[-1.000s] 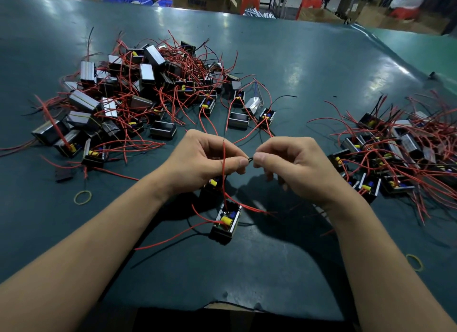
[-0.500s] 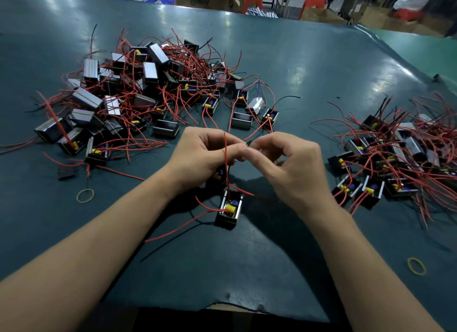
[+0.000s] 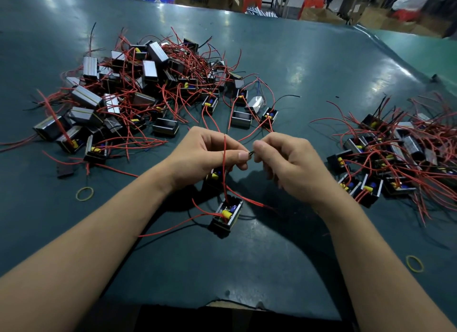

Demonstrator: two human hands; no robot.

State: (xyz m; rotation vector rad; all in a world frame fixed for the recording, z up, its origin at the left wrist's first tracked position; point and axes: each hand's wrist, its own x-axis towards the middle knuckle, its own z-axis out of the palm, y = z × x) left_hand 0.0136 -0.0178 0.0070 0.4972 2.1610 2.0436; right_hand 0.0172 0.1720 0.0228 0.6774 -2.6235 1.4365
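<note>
**Green bench mat, two heaps of units, one wire end pinched between both hands**

Head view: dark green table [image 3: 309,67] covering runs back to a cluttered workshop floor. A big left pile [image 3: 138,89] of black boxed units with red leads lies well apart from a smaller right pile [image 3: 395,156]. Rubber bands lie loose, one near the left forearm [image 3: 84,193].

Between the piles, the left hand [image 3: 210,156] and the right hand [image 3: 291,166] meet fingertip to fingertip. Each has thumb and forefinger closed on a short black wire end [image 3: 251,153], the other fingers curled. Only a sliver of it shows in the gap, lying roughly level and running left to right from one pinch to the other.

The module [image 3: 227,214] rests on the mat below the pinch and toward the person, between the wrists and slightly nearer the left hand. Its long axis slants away to the right. A red lead [image 3: 224,168] rises from it almost straight up across the left fingers. Any twist or pull, I judge, will run along that level axis, with the slack coming from below
</note>
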